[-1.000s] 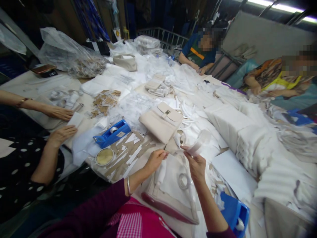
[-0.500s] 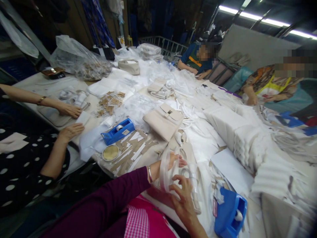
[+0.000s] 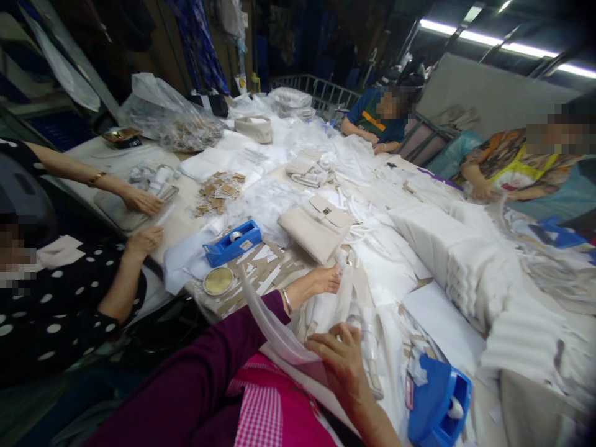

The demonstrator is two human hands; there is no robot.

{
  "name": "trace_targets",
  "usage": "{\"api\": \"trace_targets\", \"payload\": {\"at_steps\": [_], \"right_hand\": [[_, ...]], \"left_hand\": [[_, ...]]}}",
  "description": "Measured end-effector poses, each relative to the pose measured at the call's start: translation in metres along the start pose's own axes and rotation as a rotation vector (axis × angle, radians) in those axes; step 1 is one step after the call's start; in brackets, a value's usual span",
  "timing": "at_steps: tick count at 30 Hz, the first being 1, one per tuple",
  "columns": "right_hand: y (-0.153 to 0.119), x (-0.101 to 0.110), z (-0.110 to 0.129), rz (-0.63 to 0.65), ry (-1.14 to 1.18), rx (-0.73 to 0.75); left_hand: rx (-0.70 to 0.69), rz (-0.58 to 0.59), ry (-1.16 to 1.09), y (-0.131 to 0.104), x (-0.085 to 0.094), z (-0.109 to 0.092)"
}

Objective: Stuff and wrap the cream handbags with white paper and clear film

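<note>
A translucent white strip (image 3: 274, 326) curves up from my right hand (image 3: 339, 354) and arches over my left sleeve. The fingers of my right hand are bent and closed on it. My left hand (image 3: 321, 281) is stretched out beyond, its fingers together near a pale sheet-like piece (image 3: 343, 295); whether it touches this piece I cannot tell. Under and beside both hands lies a beige bag (image 3: 361, 282) with clear-wrapped parts (image 3: 367, 332) on it. Another beige bag (image 3: 316, 230) with a flap and metal clasp lies just past my left hand.
Blue tape dispensers stand to the left (image 3: 235, 243) and right (image 3: 440, 400). Near the left one are a round yellowish tape roll (image 3: 218, 281) and paper strips (image 3: 267, 273). White foam stacks (image 3: 437, 248) line the right. A co-worker's hands (image 3: 144, 202) work at left; two people sit opposite.
My left hand has come out of the looped strip and turned over. The strip now swings out left over my sleeve. My right hand has closed on it. The co-worker's hands at left have shifted.
</note>
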State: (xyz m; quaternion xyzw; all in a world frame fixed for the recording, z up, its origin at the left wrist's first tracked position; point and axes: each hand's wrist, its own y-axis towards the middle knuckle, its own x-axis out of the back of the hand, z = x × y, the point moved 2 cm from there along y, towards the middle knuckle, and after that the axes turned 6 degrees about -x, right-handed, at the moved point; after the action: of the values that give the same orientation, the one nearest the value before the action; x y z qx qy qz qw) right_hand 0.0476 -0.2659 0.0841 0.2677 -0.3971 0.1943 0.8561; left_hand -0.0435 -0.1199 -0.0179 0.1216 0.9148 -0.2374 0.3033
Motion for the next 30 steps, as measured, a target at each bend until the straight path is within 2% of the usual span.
{"api": "trace_targets", "payload": {"at_steps": [3,5,7,9,11,13,15,17,19,21,23,26,28,30], "right_hand": [[0.017,0.020,-0.028,-0.112,-0.133,0.050],[0.027,0.028,-0.050,-0.150,-0.205,0.049],[0.036,0.032,-0.072,-0.184,-0.257,0.040],[0.046,0.033,-0.093,-0.209,-0.289,0.027],[0.057,0.031,-0.112,-0.217,-0.299,0.020],[0.070,0.028,-0.126,-0.219,-0.281,-0.005],[0.077,0.027,-0.132,-0.261,-0.221,-0.106],[0.074,0.026,-0.129,-0.359,-0.066,-0.303],[0.055,0.021,-0.118,-0.409,0.244,-0.558],[0.027,0.010,-0.098,-0.315,0.676,-0.791],[0.000,-0.004,-0.074,-0.118,1.065,-0.934],[-0.021,-0.016,-0.047,0.071,1.278,-0.974],[-0.022,-0.018,-0.045,0.044,1.245,-0.950],[-0.020,-0.016,-0.054,-0.058,1.150,-0.933]], "left_hand": [[0.117,0.040,0.086,-0.037,0.005,-0.012],[0.259,0.177,0.106,-0.073,0.002,-0.016],[0.396,0.327,0.032,-0.110,-0.004,-0.020],[0.447,0.401,-0.041,-0.136,-0.010,-0.024],[0.434,0.426,-0.076,-0.149,-0.015,-0.025],[0.387,0.415,-0.083,-0.149,-0.018,-0.023],[0.301,0.352,-0.072,-0.139,-0.019,-0.022],[0.172,0.261,-0.051,-0.126,-0.019,-0.024],[0.031,0.184,-0.028,-0.111,-0.022,-0.028],[-0.093,0.110,-0.007,-0.096,-0.028,-0.032],[-0.174,0.029,0.015,-0.083,-0.037,-0.033],[-0.238,-0.045,0.021,-0.069,-0.054,-0.028],[-0.242,-0.045,0.051,-0.065,-0.065,-0.023],[-0.182,-0.029,0.160,-0.065,-0.071,-0.018]]}}
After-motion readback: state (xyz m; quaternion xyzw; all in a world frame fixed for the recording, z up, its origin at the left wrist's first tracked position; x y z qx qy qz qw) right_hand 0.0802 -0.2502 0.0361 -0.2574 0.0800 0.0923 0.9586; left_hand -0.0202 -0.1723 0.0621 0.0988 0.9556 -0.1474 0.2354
